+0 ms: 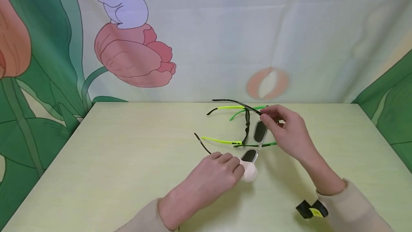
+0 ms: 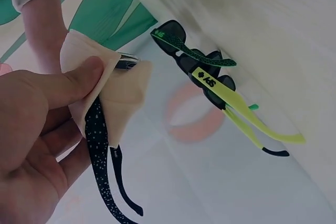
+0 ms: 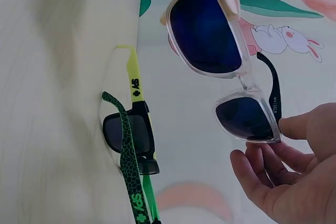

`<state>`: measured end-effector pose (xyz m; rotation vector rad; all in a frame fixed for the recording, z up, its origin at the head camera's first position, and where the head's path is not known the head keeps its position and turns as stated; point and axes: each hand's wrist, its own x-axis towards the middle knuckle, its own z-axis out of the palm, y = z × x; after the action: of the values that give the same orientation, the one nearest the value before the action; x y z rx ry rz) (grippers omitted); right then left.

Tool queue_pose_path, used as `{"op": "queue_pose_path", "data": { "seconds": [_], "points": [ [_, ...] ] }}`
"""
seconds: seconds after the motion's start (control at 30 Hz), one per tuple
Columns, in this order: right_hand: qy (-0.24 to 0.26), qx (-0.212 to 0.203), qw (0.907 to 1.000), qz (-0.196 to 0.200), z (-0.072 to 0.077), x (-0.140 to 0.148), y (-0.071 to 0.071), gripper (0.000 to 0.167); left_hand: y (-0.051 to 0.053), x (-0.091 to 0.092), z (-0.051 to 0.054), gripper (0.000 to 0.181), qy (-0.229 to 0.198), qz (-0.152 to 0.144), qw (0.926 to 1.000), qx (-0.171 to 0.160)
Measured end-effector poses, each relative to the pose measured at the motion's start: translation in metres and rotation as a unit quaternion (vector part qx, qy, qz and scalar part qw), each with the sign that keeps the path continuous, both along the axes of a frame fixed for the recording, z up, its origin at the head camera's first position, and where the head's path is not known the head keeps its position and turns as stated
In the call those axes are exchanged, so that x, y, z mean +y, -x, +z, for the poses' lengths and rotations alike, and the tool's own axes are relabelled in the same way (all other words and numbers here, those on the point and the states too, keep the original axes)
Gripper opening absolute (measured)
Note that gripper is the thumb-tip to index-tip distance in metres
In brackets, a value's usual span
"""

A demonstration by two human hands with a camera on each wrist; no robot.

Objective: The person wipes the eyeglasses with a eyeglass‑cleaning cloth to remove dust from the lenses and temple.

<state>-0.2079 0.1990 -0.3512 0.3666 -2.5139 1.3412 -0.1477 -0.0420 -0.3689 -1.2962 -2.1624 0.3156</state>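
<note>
Sunglasses with a clear frame, dark lenses (image 1: 260,131) and black speckled temples are held up above the table between both hands. My left hand (image 1: 215,173) grips a pale pink cloth (image 1: 249,172) folded round one end of the frame. In the left wrist view the cloth (image 2: 128,93) wraps that corner, and a speckled temple (image 2: 97,145) hangs below it. At the opposite end, my right hand (image 1: 291,130) pinches the corner by the hinge between thumb and fingers. Both lenses show in the right wrist view, the larger lens (image 3: 207,30) partly bordered by cloth.
Behind the held pair, sunglasses with yellow temples (image 1: 222,141) and sunglasses with green temples (image 1: 268,145) rest on the pale table (image 1: 128,160), close together. A small black-and-yellow device (image 1: 312,209) sits at the right sleeve. A printed curtain (image 1: 219,46) hangs along the table's back edge.
</note>
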Motion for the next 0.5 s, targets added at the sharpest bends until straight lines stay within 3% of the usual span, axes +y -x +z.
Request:
{"op": "queue_pose_path", "data": {
  "seconds": [0.23,0.37,0.5],
  "points": [
    [0.074,-0.092,0.9927,0.025,-0.002,0.002,-0.003,0.044,0.001,0.001,0.001,0.014,-0.034,-0.019,0.9992,0.009],
    [0.13,-0.168,0.9745,0.071,-0.006,0.0,-0.004,0.058,0.003,0.002,0.0,0.013,-0.06,-0.019,0.998,0.005],
    [0.17,-0.213,0.9545,0.122,-0.01,-0.003,-0.006,0.056,0.004,0.003,0.002,0.012,-0.081,-0.023,0.9964,-0.006]
  ]
}}
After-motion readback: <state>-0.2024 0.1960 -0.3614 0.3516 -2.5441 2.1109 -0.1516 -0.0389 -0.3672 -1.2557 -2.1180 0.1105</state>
